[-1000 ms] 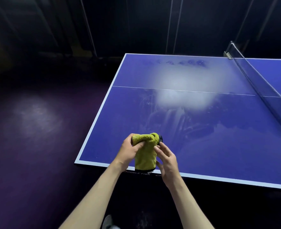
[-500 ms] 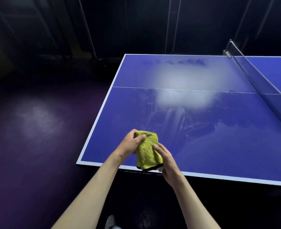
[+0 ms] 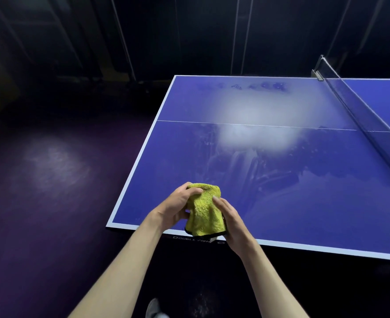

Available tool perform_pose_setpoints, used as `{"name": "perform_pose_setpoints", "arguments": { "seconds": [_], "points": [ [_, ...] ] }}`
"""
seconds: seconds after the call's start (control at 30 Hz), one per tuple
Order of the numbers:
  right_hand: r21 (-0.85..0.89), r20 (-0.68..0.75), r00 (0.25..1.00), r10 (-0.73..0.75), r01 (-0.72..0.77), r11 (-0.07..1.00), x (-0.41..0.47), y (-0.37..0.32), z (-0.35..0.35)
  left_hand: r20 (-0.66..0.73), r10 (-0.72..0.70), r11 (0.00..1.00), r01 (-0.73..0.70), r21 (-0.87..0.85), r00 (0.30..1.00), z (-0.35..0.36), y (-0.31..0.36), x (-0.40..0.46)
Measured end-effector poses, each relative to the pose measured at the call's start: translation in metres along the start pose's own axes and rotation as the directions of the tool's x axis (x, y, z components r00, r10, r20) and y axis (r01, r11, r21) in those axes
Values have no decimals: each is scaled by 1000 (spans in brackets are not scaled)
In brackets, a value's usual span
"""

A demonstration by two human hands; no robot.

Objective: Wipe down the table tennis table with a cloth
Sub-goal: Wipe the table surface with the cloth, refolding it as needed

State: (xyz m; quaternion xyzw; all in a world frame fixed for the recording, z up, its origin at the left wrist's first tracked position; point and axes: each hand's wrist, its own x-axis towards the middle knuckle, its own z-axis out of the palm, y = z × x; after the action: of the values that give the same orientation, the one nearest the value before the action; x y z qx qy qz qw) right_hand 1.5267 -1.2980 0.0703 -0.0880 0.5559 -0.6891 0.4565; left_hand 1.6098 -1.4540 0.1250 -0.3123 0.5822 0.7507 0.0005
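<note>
Prep step: left hand (image 3: 178, 207) and right hand (image 3: 232, 220) both grip the bunched yellow cloth (image 3: 206, 211) above the bench (image 3: 304, 203) near edge, lower centre; next, press it flat and sweep.

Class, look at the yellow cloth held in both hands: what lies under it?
Under the yellow cloth, held by the left hand and right hand, lies the blue table's near edge. The part directly beneath is covered, so whether they touch cannot be told.
</note>
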Motion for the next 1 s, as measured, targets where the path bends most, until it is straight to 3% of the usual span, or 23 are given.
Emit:
{"name": "perform_pose_setpoints", "arguments": {
  "seconds": [0.1,0.2,0.23,0.3,0.37,0.47,0.67,0.83,1.0],
  "points": [
    [16,20,1000,19,-19,1000,3,4,-1,-19,74,982,-69,173,997,-5,-7,2],
    [-17,-45,999,-4,3,1000,7,10,1,-224,247,860,-106,500,943,-21,-17,10],
    [-20,-60,998,-10,9,1000,10,11,3,-286,254,857,-78,510,924,-26,-19,11],
    [-51,-59,998,-12,9,999,19,12,8,-315,75,959,18,283,946,-36,-21,13],
    [-68,-34,999,18,-20,997,31,12,14,-225,-127,991,135,21,966,-47,-23,16],
    [-61,56,994,99,-95,994,56,11,29,-192,-156,981,129,-148,969,-72,-30,29],
    [-29,99,974,201,-199,979,140,16,57,-244,-185,969,136,-205,952,-137,-29,95],
    [-183,-95,976,194,-209,961,235,12,86,-214,-132,983,100,-155,968,-201,-13,169],
    [-281,-234,961,151,-215,935,360,-5,101,-504,-77,996,86,-4,860,-286,-8,250]
  ]
}}
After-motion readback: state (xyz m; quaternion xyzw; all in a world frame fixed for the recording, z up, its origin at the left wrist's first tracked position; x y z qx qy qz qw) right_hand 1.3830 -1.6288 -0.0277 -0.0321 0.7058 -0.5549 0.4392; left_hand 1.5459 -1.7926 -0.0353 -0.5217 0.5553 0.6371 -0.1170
